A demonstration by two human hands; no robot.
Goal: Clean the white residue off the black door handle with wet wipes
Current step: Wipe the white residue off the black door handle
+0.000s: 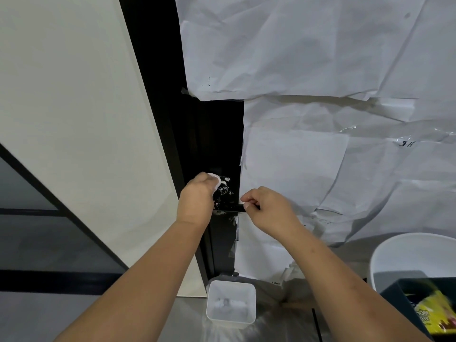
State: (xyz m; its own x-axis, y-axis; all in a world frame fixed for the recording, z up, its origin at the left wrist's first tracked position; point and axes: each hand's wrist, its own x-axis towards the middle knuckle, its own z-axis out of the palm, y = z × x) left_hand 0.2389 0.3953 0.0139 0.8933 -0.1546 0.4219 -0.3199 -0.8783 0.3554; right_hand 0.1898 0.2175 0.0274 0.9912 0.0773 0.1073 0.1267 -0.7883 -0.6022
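My left hand [197,193] has its grip clamped on a wipe [214,179] against the smeared door handle [223,191]; my right hand [265,206] pinches the handle's lever end.

Black door handle [228,208]: horizontal lever on black door strip between white paper sheets, white residue [225,185] smeared over its base. White wet wipe [215,180]: bunched, pressed on base, mostly hidden by fingers.
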